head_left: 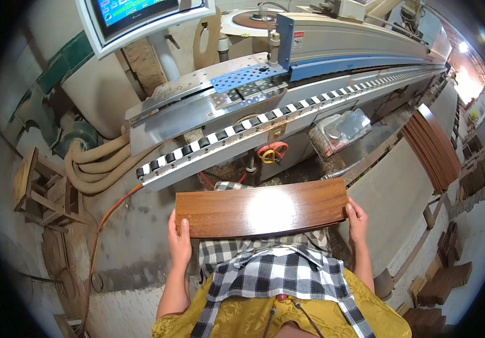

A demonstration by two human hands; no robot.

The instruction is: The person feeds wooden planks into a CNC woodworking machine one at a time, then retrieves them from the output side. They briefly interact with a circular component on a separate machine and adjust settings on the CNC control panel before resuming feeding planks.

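Note:
Held level in front of my body is a glossy brown wooden plank [225, 212], with bright glare on its middle. Under its front edge a second edge shows, so it may be a small stack; how many pieces I cannot tell. My left hand [179, 236] grips the left end, thumb on top. At the right end my right hand [357, 221] is closed on the board, its thumb near the top edge. The fingers of both hands are partly hidden beneath the wood. A black and white checked apron [287, 276] lies below the plank.
A long edging machine [355, 50] with a roller rail [237, 133] runs across ahead of me. Brown planks [434, 149] are stacked on a grey table [392, 194] at right. A wooden stool [45, 188], hoses [93, 166] and an orange cable [107, 217] are at left.

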